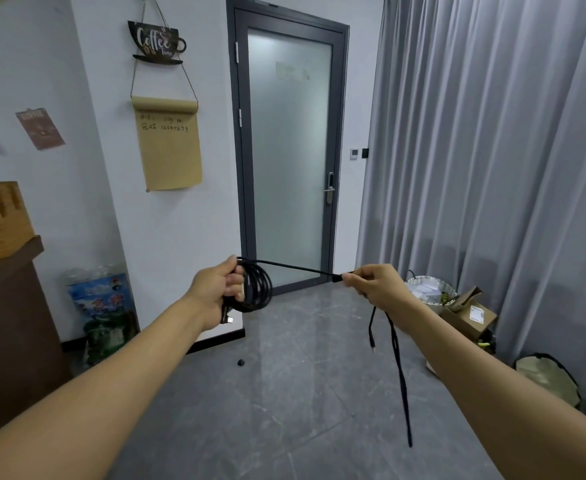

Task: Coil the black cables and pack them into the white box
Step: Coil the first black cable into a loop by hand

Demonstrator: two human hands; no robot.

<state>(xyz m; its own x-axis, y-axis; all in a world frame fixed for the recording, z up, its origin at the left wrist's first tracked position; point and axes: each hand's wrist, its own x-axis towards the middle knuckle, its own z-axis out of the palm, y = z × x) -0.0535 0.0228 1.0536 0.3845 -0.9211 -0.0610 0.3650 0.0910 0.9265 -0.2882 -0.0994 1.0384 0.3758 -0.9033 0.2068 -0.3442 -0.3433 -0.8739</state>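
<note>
Left hand and right hand raised side by side before the door, well apart. Coil of cable hangs at the left hand; a straight run of cable spans from the coil to the right hand. Loose cable ends drop below the right hand, above the floor. Hanging sign and paper roll on the wall left of the door, sign above roll. Curtain right of the door. Basket and cardboard box on the floor at the curtain's foot, box right of basket. Cabinet far left; a bag, possibly on the floor, sits beside it against the wall.
</note>
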